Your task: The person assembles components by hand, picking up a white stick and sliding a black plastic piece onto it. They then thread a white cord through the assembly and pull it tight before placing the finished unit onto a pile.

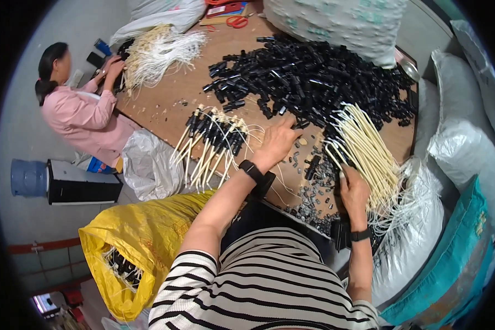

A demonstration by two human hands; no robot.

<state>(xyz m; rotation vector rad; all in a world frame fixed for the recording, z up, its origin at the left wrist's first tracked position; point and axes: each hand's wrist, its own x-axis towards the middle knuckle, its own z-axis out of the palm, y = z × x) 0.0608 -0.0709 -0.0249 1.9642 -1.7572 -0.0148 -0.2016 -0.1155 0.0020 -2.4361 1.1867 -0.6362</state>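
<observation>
My left hand (279, 142) reaches over the table at the near edge of a big pile of short black plastic sleeves (308, 77). Its bent fingers close on one black sleeve (300, 126). Farther right, my right hand (354, 193) has its fingers curled round a thin cream tube (333, 149) with a white end. Beside that hand lies a thick bundle of cream tubes (367, 151) with white cords trailing from the near end. Left of my left hand, several black sleeves with cream tubes (217, 135) are gathered in a batch.
Small grey metal pieces (316, 190) lie scattered between my arms. A yellow sack (143, 231) stands at lower left, white sacks (418, 231) at right. Across the table a person in pink (91, 115) works beside white cords (162, 58). Red scissors (237, 22) lie at the back.
</observation>
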